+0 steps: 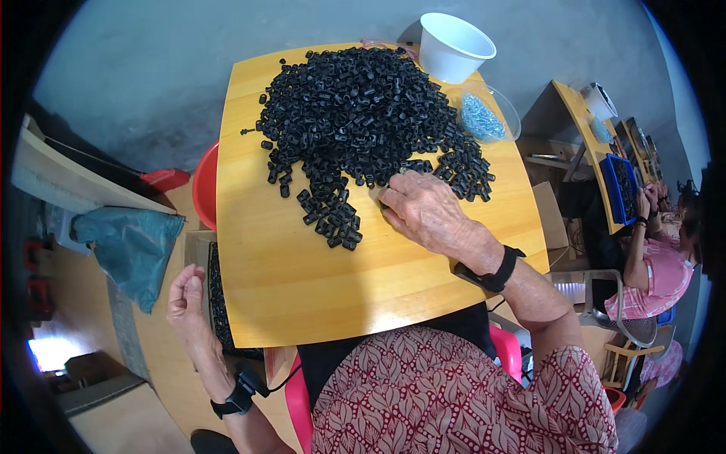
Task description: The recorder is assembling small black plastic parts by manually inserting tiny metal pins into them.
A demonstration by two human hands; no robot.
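A large heap of small black plastic parts (355, 106), short and tube-like with openings, covers the far half of the yellow wooden table (302, 295). My right hand (425, 208) rests at the heap's near edge with its fingers curled. A dark bit shows at its fingertips and looks like one of the black parts; the rest of the grip is hidden. Past the table's left edge, my left hand (187, 299) hangs with fingers closed beside the thumb, next to a box of black parts (218, 303). What it holds, if anything, I cannot make out.
A white bucket (454, 49) and a clear bowl of small bluish pieces (482, 117) stand at the far right corner. Left of the table are a red tub (205, 185) and a green plastic bag (132, 246). Another person (654, 276) works at a table on the right.
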